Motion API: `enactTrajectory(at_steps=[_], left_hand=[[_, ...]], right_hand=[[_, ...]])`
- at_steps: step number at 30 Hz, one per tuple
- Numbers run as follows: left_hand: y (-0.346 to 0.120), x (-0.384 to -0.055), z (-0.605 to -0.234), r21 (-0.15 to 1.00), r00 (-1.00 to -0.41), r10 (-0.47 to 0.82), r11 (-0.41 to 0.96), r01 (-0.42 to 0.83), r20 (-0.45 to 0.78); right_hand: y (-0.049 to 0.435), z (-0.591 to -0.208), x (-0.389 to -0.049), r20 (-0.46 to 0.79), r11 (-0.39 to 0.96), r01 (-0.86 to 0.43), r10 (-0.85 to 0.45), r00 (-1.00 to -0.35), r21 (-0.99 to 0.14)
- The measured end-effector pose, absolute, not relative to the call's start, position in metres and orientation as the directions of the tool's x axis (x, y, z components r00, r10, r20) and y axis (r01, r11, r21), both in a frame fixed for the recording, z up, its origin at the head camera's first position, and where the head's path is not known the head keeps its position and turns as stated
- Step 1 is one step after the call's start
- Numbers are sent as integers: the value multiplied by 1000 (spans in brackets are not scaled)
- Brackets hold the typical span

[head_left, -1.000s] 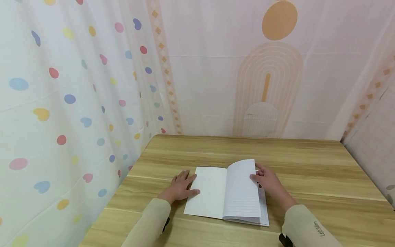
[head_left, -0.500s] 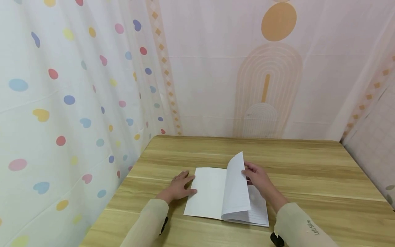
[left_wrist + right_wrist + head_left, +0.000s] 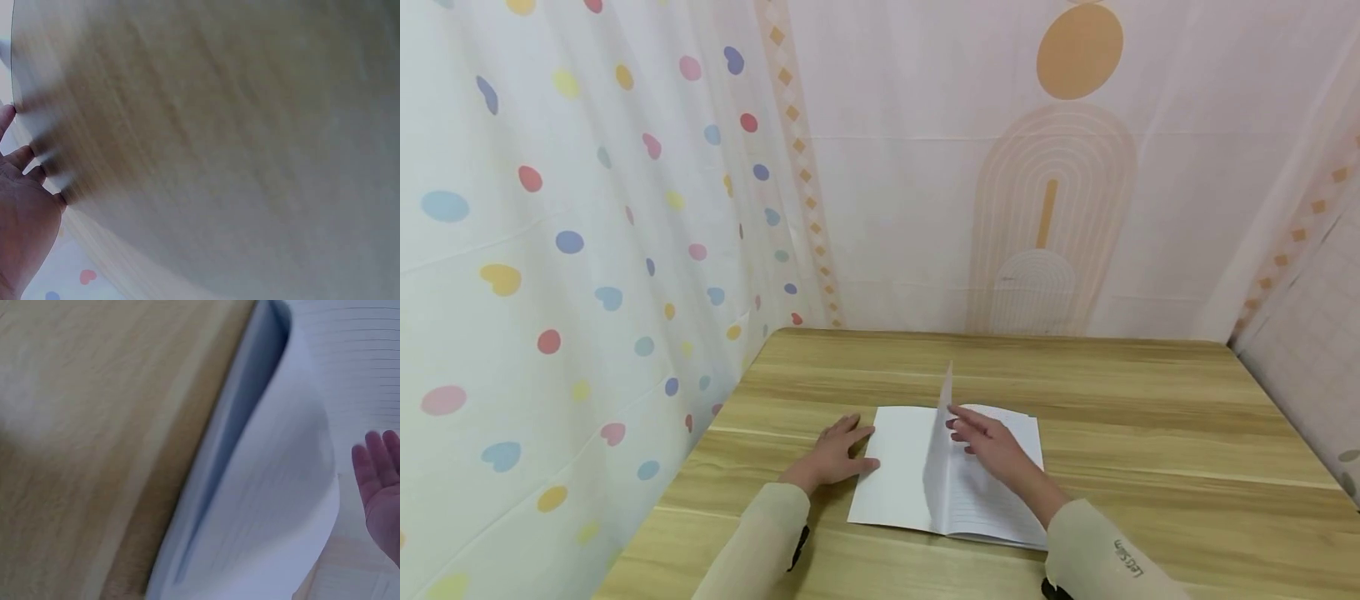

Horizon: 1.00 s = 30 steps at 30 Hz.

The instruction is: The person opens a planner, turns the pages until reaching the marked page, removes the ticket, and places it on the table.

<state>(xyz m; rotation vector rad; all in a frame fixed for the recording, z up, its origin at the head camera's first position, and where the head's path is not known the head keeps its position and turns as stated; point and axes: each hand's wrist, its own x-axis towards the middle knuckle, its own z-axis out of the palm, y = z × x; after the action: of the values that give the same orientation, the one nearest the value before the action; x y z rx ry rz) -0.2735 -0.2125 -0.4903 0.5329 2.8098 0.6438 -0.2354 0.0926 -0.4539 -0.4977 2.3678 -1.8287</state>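
Observation:
A notebook (image 3: pixel 895 471) lies open on the wooden table, its left side blank and its right side ruled. One leaf (image 3: pixel 936 475) stands nearly upright at the fold. My right hand (image 3: pixel 991 446) is over the ruled page, with its fingertips at the right face of that leaf; in the right wrist view the fingers look straight, beside curled notebook pages (image 3: pixel 281 487). At the notebook's left edge my left hand (image 3: pixel 833 454) rests with spread fingers, the thumb and a finger touching the page edge. The left wrist view shows that hand only in part.
The wooden table (image 3: pixel 1150 417) extends beyond the notebook on all sides. A white curtain with coloured dots (image 3: pixel 625 250) hangs along the left, and a patterned curtain (image 3: pixel 895 208) hangs behind the table's far edge.
My right hand has moved left, carrying the leaf from the right side up to nearly upright. Its pinch on the leaf has loosened into straighter fingers. The left hand stays nearly still.

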Motion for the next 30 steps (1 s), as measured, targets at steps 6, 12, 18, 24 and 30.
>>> enactTrajectory(at_steps=[6,12,18,24,30], left_hand=[[-214,-273,-490,480,-913,393,825,298,-108],[-214,-271,-489,608,-933,355,754,249,-59],[-214,-270,-489,650,-946,320,731,208,-57],[-214,-272,-492,501,-922,377,817,286,-87],[-213,-273,-494,449,-916,385,842,299,-111]], right_hand=[[83,-475,-228,200,635,-505,-491,-848,-584],[79,-486,-222,102,744,-581,-583,-806,-332],[78,-487,-219,77,761,-582,-587,-806,-285],[84,-489,-221,109,762,-565,-563,-819,-316],[108,-491,-227,139,809,-464,-446,-884,-360]])
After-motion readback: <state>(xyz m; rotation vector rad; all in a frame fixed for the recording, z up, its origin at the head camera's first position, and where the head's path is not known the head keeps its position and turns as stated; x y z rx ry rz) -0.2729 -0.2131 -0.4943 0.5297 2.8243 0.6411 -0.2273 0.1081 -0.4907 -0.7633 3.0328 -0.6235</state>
